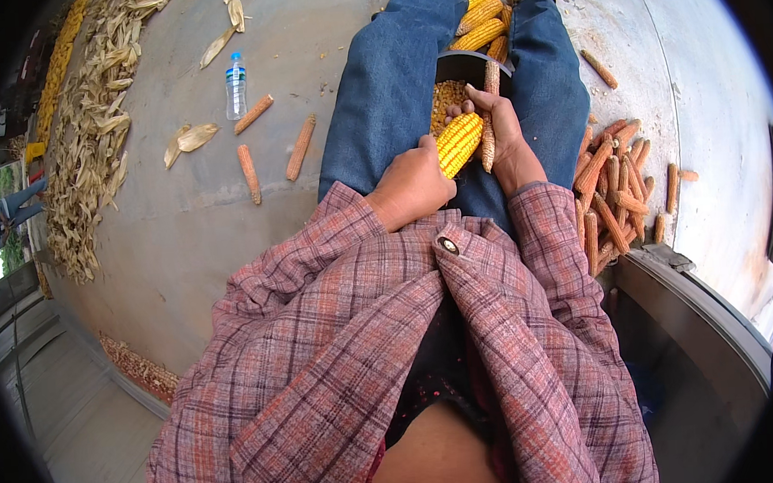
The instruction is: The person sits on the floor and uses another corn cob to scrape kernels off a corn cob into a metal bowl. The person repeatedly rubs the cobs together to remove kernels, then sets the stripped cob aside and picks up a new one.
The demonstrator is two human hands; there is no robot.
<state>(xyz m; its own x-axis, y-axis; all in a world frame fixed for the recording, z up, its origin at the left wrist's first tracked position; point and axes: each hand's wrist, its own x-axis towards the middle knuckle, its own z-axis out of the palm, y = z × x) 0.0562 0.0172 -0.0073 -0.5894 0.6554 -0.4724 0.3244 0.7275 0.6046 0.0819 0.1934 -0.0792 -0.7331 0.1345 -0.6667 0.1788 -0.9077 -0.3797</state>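
My left hand (413, 183) grips the lower end of a yellow ear of corn (460, 145), which has its kernels on and slants up to the right. In my right hand (507, 134) is a stripped corn cob (491, 79), nearly upright between thumb and palm. The fingertips of that hand curl behind the top of the yellow ear. Beneath both hands, between my legs, stands a dark bucket (475, 60) with loose corn kernels (447, 98) in it. More yellow ears (481, 13) lie beyond its rim.
A heap of bare cobs (612, 191) lies right of my leg, near a doorway frame (690, 316). Leftward on the concrete floor are a plastic water bottle (236, 88), several loose cobs (301, 147) and a long pile of husks (97, 126). A person (9, 211) is at the far left.
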